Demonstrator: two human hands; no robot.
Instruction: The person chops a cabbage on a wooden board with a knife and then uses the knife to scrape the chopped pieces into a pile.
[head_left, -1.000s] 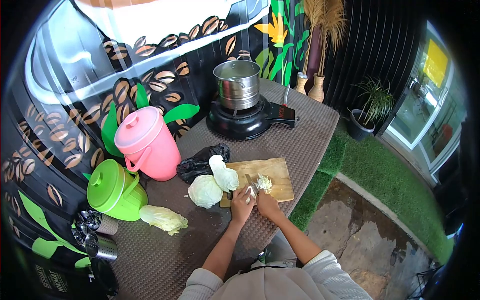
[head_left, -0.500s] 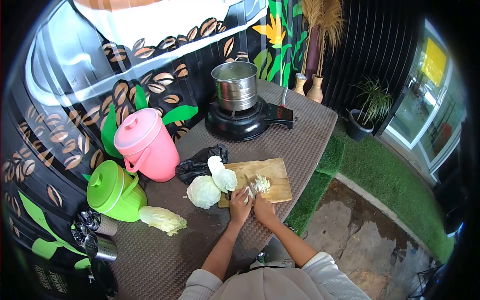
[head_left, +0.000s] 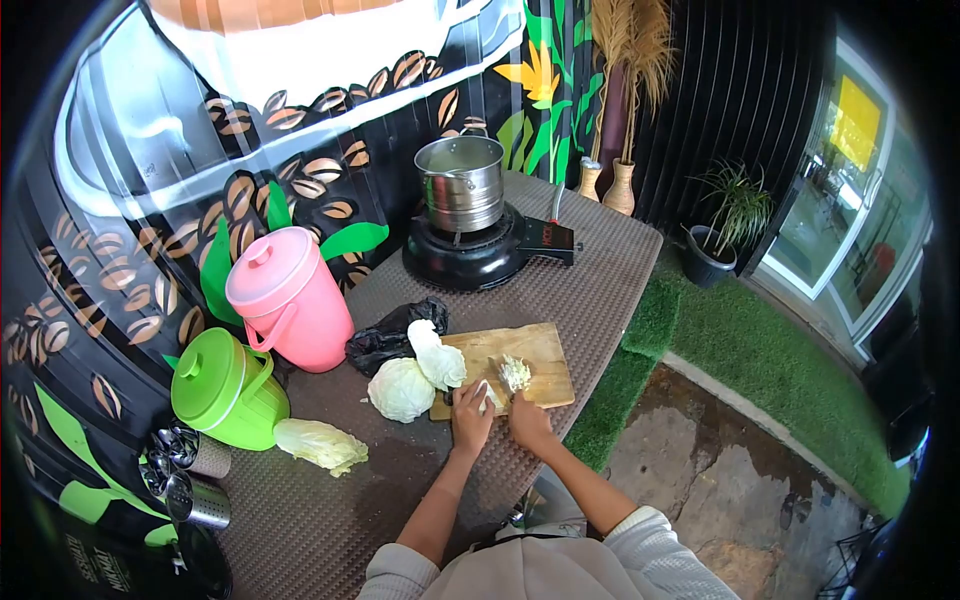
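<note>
My right hand (head_left: 527, 421) is wrapped around the handle of a knife (head_left: 505, 379), which my fist hides; the blade points away from me and slants a little left. My left hand (head_left: 471, 417) is curled over a white piece (head_left: 487, 394) and holds it down, though I cannot tell how firmly I have it.

The piece lies between my two hands, just left of the blade and right at my left fingertips, so the left hand is the nearer. Its long axis seems to run away from me, but my fingers cover part of it. The shreds (head_left: 516, 373) sit just beyond my right fist, across the blade from the piece. Under all this is the board (head_left: 551, 358), its long side running left to right.

To the left of the board are the cabbage (head_left: 400, 391), a loose leaf (head_left: 440, 361) and a black bag (head_left: 385, 340). Well beyond, the pot (head_left: 459, 192) stands on the stove (head_left: 462, 262).
</note>
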